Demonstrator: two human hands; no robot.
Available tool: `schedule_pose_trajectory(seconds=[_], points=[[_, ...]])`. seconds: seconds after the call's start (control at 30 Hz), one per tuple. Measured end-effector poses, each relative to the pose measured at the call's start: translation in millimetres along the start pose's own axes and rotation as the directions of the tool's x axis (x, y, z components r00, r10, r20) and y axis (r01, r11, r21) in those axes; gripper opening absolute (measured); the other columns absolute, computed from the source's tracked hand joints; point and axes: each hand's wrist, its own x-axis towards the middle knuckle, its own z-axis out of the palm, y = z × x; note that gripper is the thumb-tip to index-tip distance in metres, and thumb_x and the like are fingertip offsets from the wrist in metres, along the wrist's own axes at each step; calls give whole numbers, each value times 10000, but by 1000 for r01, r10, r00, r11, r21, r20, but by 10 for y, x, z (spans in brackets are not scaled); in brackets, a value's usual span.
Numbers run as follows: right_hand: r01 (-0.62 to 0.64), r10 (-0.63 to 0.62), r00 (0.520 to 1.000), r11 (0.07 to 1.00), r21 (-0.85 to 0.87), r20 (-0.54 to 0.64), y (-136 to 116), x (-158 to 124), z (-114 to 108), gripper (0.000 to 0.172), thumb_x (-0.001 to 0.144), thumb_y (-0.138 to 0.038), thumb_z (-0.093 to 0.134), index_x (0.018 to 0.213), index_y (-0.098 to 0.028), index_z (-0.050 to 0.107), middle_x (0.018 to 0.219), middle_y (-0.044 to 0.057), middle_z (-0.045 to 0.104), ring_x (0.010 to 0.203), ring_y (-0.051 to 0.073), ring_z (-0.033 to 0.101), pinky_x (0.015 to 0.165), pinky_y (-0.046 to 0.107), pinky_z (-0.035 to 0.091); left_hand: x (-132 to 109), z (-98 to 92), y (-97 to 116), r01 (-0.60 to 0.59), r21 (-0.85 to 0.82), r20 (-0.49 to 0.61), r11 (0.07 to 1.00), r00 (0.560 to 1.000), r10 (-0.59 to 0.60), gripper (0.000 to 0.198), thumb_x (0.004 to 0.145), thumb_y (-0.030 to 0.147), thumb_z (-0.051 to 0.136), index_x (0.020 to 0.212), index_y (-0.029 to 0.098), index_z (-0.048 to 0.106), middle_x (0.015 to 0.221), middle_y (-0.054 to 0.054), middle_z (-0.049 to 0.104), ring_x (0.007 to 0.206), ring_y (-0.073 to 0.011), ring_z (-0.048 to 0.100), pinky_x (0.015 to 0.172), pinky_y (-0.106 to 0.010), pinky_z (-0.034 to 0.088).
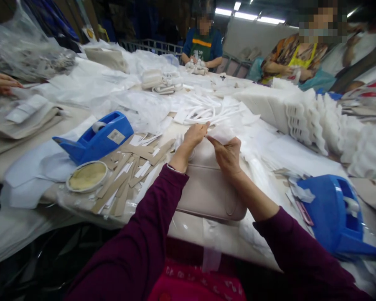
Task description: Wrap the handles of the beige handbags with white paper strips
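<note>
A beige handbag (pixel 207 188) lies flat on the table in front of me. Both my hands work at its far edge. My left hand (pixel 194 136) is closed, its fingers pinching a sheet of white tissue paper (pixel 221 133) at the bag's top. My right hand (pixel 228 154) is closed too, fingers pinched on the same white paper just to the right. Both arms wear dark maroon sleeves.
A blue tape dispenser (pixel 97 137) stands at left beside a round tin (pixel 87 176) and several brown paper strips (pixel 128 167). A second blue dispenser (pixel 335 213) sits at right. White foam stacks (pixel 303 115) and plastic sheets cover the table. Other people work on the far side; a hand (pixel 0 82) shows at left.
</note>
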Motion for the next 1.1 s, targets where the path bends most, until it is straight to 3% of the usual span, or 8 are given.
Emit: schedule_pose_trajectory(seconds=[0.1, 0.2, 0.33, 0.43, 0.57, 0.87, 1.1], points=[[77, -68, 994, 991, -112, 81, -71, -147, -79, 141, 800, -194, 515, 809, -165, 652, 788, 28, 634, 735, 166, 575, 717, 286, 468, -7, -2, 2, 44, 118, 44, 992, 998, -50, 578, 946, 479, 272, 786, 123, 698, 768, -92, 674, 815, -199, 620, 769, -284, 447], [211, -162, 959, 955, -208, 232, -169, -263, -187, 225, 758, -93, 470, 873, -164, 651, 867, 45, 639, 788, 178, 590, 732, 289, 469, -58, -11, 6, 65, 263, 68, 963, 994, -86, 497, 889, 507, 398, 852, 121, 709, 840, -122, 695, 850, -231, 637, 735, -290, 455], [394, -242, 866, 869, -299, 437, -309, -404, -295, 264, 734, -17, 458, 869, -142, 648, 874, 71, 633, 808, 185, 581, 700, 284, 456, -113, -18, 31, 33, 437, 120, 899, 988, -94, 406, 859, 470, 465, 962, 151, 694, 981, -126, 702, 892, -231, 654, 715, -281, 470], [524, -293, 782, 787, -325, 550, -406, -529, -329, 221, 821, -36, 461, 854, -150, 648, 861, 69, 628, 777, 181, 549, 640, 281, 434, -131, -4, 72, 35, 468, 107, 883, 990, -95, 415, 848, 482, 495, 970, 134, 685, 991, -146, 697, 907, -245, 659, 732, -295, 483], [606, -317, 701, 737, -300, 638, -504, -698, -360, 235, 928, -121, 422, 914, -148, 656, 870, 82, 614, 831, 188, 526, 708, 303, 458, -155, 34, 118, 15, 504, 111, 864, 990, -82, 402, 875, 448, 486, 1020, 116, 659, 1083, -154, 662, 992, -258, 634, 818, -322, 477], [638, -350, 693, 704, -311, 630, -524, -930, -356, 269, 955, -165, 392, 969, -120, 657, 873, 101, 608, 866, 199, 528, 740, 330, 493, -236, 42, 173, -11, 521, 120, 853, 991, -61, 381, 914, 455, 437, 1096, 180, 627, 1151, -110, 613, 1054, -221, 595, 907, -312, 430], [642, -366, 684, 714, -281, 631, -491, -1071, -411, 298, 943, -141, 388, 1074, -128, 655, 1011, 136, 645, 1075, 238, 543, 924, 402, 503, -192, 120, 93, -69, 534, 142, 842, 990, -9, 468, 920, 493, 383, 1050, 135, 654, 1206, -146, 572, 1090, -288, 560, 920, -403, 411]])
